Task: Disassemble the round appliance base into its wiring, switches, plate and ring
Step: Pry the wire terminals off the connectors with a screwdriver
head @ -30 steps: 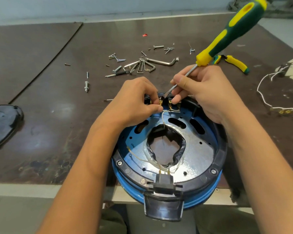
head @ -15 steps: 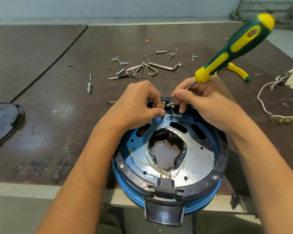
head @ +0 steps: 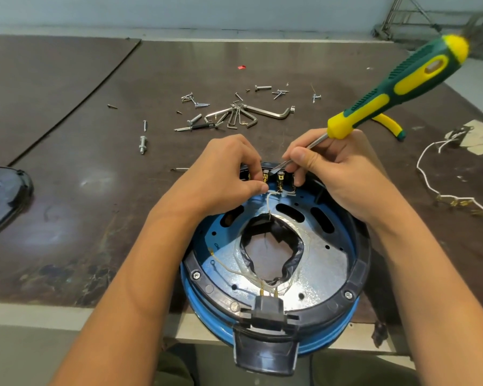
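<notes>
The round appliance base stands at the table's near edge, with a black ring around a blue and silver metal plate. Thin wiring loops round the plate's central hole to a black connector at the front. At the far rim sits a black switch block with brass terminals. My left hand pinches a terminal there. My right hand grips the shaft of a green and yellow screwdriver, whose tip rests at the switch block between my hands.
Loose screws, bolts and a set of hex keys lie scattered beyond my hands. A black cover sits at the left edge. A removed white wire with connectors and yellow-handled pliers lie to the right.
The screwdriver handle has tilted a little lower and to the right. Both hands stay at the switch block, and the view has shifted slightly downward.
</notes>
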Available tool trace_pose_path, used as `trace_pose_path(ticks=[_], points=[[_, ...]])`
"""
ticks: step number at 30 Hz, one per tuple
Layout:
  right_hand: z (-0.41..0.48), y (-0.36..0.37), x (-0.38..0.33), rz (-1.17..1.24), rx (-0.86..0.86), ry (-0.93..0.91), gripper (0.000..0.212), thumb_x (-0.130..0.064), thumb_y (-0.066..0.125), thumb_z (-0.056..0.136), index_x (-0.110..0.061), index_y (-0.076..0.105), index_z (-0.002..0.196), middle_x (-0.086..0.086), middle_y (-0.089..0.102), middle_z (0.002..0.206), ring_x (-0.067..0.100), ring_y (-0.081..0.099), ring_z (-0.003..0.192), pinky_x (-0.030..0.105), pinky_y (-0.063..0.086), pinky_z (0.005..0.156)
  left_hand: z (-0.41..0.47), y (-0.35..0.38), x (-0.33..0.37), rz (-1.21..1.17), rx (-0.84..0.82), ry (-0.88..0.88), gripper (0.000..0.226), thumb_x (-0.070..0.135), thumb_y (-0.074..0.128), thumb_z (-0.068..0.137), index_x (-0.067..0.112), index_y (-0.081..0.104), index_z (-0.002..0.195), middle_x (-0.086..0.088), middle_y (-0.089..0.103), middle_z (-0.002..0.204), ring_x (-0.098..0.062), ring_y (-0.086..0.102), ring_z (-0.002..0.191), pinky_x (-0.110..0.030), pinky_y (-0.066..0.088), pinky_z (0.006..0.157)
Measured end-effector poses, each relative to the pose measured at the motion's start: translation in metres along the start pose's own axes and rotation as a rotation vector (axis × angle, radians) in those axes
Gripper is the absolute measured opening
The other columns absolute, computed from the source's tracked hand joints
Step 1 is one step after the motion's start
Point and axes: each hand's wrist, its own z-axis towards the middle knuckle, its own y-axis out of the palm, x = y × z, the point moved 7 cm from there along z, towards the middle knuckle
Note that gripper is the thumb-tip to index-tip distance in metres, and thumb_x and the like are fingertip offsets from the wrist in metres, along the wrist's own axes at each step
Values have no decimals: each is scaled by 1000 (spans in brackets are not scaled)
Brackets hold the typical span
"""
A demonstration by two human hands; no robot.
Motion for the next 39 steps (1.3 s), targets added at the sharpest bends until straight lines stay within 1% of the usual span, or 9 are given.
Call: trace_pose_path(ticks=[5, 10, 16, 21, 26, 29, 31, 34, 39], points=[[2, -1, 2, -6, -6, 5, 14, -11, 64, 99, -3, 73, 92, 16, 71, 78, 22, 65, 62, 31, 55, 68, 0, 0, 1, -6, 0, 2, 15, 31, 84, 79, 25, 73, 71, 9, 63, 108, -4, 57, 99, -6, 36, 78], [2, 0, 1, -9, -27, -1, 13, -9, 63, 100, -3, 72, 92, 19, 70, 80, 20, 65, 63, 28, 54, 69, 0, 1, 1, -4, -9, 4, 14, 32, 84, 79, 25, 74, 73, 8, 63, 109, -6, 57, 102, -14, 40, 79], [3, 2, 5, 53, -25, 69, 16, -13, 60, 100, -8, 70, 89, 17, 68, 79, 21, 64, 64, 29, 54, 69, 0, 0, 2, 2, -14, 9, 16, 30, 83, 80, 29, 71, 70, 9, 63, 109, -5, 56, 102, -6, 36, 80], [3, 1, 12, 123, -26, 159, 20, -8, 56, 104, -10, 68, 89, 10, 68, 77, 18, 63, 64, 24, 53, 70, 0, 0, 3, 8, -11, 6, 15, 28, 83, 80, 29, 71, 71, 9, 62, 110, -5, 56, 102, -7, 36, 81], [2, 5, 12, 115, -72, 168, 20, -8, 56, 104, -9, 69, 88, 11, 69, 77, 20, 64, 67, 27, 55, 71, -1, 2, 3, 8, -52, 2, 17, 29, 84, 79, 30, 70, 69, 13, 57, 110, 0, 54, 99, -9, 35, 77], [1, 0, 10, 165, 4, 134, 20, -7, 57, 103, -9, 69, 88, 10, 68, 75, 19, 63, 64, 27, 54, 68, -1, 2, 3, 3, -57, 3, 18, 29, 84, 78, 29, 71, 67, 14, 57, 109, 4, 53, 101, -12, 37, 78], [0, -4, 10, 214, 58, 136, 20, -7, 57, 103, -8, 68, 87, 9, 67, 73, 18, 61, 61, 26, 53, 66, -2, -1, 2, -45, -50, -10, 18, 29, 85, 78, 28, 71, 66, 15, 56, 111, 2, 54, 104, -17, 39, 85], [-1, 0, 9, 151, 20, 153, 16, -12, 61, 101, -11, 70, 88, 6, 68, 73, 18, 61, 62, 27, 53, 69, -5, -9, 0, -158, 10, -52, 13, 29, 84, 79, 25, 74, 72, 13, 60, 113, 0, 56, 108, -21, 41, 93], [-1, 3, 8, 112, 0, 154, 16, -14, 62, 102, -13, 74, 91, 8, 73, 80, 21, 63, 70, 34, 55, 77, -10, -34, -3, -651, 251, -55, 14, 15, 71, 93, 2, 69, 92, -15, 75, 85, -27, 71, 79, -33, 59, 81]])
